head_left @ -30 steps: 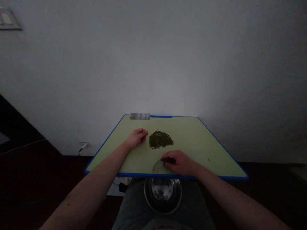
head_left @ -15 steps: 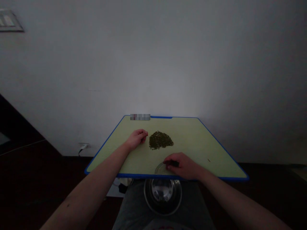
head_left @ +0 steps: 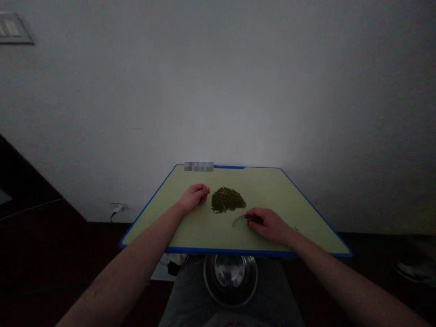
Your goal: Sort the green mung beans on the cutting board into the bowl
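A heap of small dark green grains [head_left: 227, 200] lies near the middle of a pale green board with a blue rim [head_left: 306, 200]. My left hand [head_left: 195, 196] rests on the board just left of the heap, fingers curled in, nothing visible in them. My right hand [head_left: 269, 224] lies on the board in front and to the right of the heap, its fingers pinched on the edge of a small clear round dish [head_left: 240, 222]. The dish sits flat on the board, a short way from the heap.
A round metal bowl [head_left: 230, 277] sits in my lap just under the board's near edge. A plain white wall stands behind the board. Dark floor lies on both sides, with a white plug and cable [head_left: 117, 209] at the wall's foot on the left.
My right hand has slid the clear dish away from the board's near edge, up and to the right, closer to the heap. My left hand has stayed put.
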A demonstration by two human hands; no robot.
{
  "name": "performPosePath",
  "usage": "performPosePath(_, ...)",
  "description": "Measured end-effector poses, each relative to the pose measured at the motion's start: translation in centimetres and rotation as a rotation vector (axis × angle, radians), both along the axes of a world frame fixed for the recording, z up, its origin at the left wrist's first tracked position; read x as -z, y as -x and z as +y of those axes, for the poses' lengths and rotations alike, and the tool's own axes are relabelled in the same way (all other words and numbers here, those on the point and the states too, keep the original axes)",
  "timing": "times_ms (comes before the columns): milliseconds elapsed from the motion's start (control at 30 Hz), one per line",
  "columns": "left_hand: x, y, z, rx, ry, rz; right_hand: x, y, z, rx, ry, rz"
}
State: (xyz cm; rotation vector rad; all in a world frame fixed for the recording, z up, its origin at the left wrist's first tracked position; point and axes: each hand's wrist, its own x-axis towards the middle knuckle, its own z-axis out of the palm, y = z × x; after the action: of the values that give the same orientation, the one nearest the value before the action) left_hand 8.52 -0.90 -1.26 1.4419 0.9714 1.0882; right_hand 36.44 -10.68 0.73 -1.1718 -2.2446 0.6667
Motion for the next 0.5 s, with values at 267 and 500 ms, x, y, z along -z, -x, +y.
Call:
performPosePath(267,0.1,0.1,-0.1,0.005,0.028,-0.025,0.2,0.7,2.0,0.129,-0.082,-0.007)
performPosePath(500,0.0,0.0,-0.1,0.005,0.014,-0.025,0.1,2.2,2.9,0.130,-0.114,-0.015)
